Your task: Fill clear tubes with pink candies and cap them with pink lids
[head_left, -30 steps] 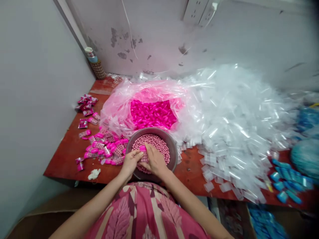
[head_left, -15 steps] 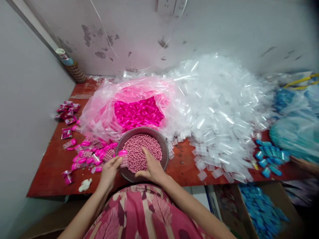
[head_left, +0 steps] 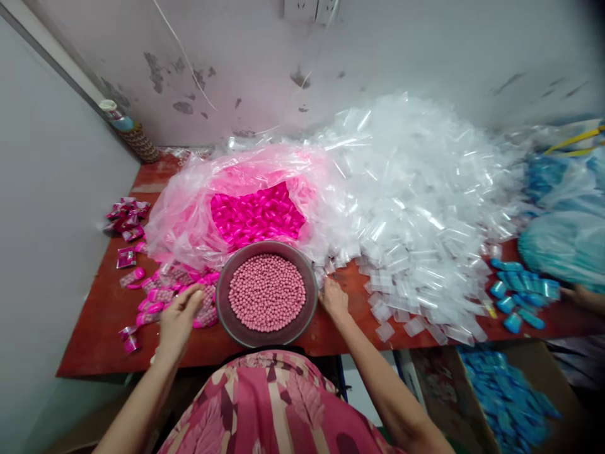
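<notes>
My left hand (head_left: 178,315) is over the near side of a pile of clear tubes with bright pink caps (head_left: 163,294), many filled with pink beads. Its fingers are bent towards the thumb; whether anything is between them does not show. A round grey bowl (head_left: 221,315) stands in front of me, with small pink beads (head_left: 267,293) inside. Just right of its rim, my right hand (head_left: 335,299) has its fingers closed at a few clear plastic sleeves (head_left: 321,272). What the fingertips grip is hidden.
Behind the bowl lies an open plastic bag (head_left: 182,208) of pink caps (head_left: 258,214). A large heap of clear sleeves (head_left: 416,189) spreads right. Blue pieces (head_left: 522,287) lie near another person's hand (head_left: 586,297). Dark pink packets (head_left: 126,214) sit at left, on the red table (head_left: 89,328).
My left hand has moved left from the bowl to the pile; the pink-capped tube it held no longer shows in it. My right hand has left the beads for the sleeves beside the bowl.
</notes>
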The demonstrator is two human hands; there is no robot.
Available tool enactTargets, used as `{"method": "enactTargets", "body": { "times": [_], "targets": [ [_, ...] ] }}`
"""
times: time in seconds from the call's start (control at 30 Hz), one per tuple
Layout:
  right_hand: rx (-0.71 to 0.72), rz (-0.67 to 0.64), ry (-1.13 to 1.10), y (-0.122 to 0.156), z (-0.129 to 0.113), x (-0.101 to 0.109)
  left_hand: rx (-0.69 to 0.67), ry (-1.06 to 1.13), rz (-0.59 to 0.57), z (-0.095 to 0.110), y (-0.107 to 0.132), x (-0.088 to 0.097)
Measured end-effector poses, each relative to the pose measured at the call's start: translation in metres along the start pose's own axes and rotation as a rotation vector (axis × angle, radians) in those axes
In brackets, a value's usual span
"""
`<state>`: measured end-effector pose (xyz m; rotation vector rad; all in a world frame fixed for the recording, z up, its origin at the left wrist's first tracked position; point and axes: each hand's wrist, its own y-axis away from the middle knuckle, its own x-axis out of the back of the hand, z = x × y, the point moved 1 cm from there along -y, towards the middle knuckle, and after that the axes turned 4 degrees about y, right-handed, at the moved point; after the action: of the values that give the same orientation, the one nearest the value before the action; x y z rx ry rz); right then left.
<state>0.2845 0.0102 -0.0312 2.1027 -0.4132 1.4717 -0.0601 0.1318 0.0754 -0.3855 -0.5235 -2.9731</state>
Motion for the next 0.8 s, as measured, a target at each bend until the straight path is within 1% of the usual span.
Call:
{"method": "enactTargets", "body": {
  "times": [0.1, 0.2, 0.27, 0.3, 0.33, 0.4, 0.47, 0.5, 0.6, 0.8],
  "targets": [
    [0.023, 0.032, -0.015, 0.005, 0.012, 0.006, 0.045, 0.049, -0.293, -0.002, 0.023, -0.034],
    [0.096, 0.096, -0.056, 0.019, 0.022, 0.025, 0.052, 0.035, -0.530, 0.006, 0.045, -0.073],
    [0.171, 0.131, -0.087, 0.029, 0.020, 0.041, 0.060, 0.031, -0.682, 0.016, 0.058, -0.098],
    [0.233, 0.151, -0.109, 0.034, 0.015, 0.050, 0.050, 0.018, -0.748, 0.022, 0.064, -0.109],
    [0.312, 0.171, -0.133, 0.039, 0.008, 0.058, 0.047, 0.016, -0.781, 0.027, 0.069, -0.118],
    [0.490, 0.217, -0.175, 0.046, -0.012, 0.073, 0.030, 0.004, -0.805, 0.036, 0.074, -0.131],
    [0.626, 0.254, -0.190, 0.051, -0.033, 0.082, 0.007, -0.009, -0.791, 0.042, 0.075, -0.137],
    [0.661, 0.259, -0.185, 0.053, -0.043, 0.084, -0.007, -0.017, -0.778, 0.044, 0.074, -0.136],
    [0.720, 0.251, -0.173, 0.053, -0.065, 0.084, -0.038, -0.040, -0.724, 0.044, 0.068, -0.128],
    [0.774, 0.241, -0.149, 0.050, -0.092, 0.078, -0.069, -0.080, -0.621, 0.038, 0.059, -0.106]
  ]
}}
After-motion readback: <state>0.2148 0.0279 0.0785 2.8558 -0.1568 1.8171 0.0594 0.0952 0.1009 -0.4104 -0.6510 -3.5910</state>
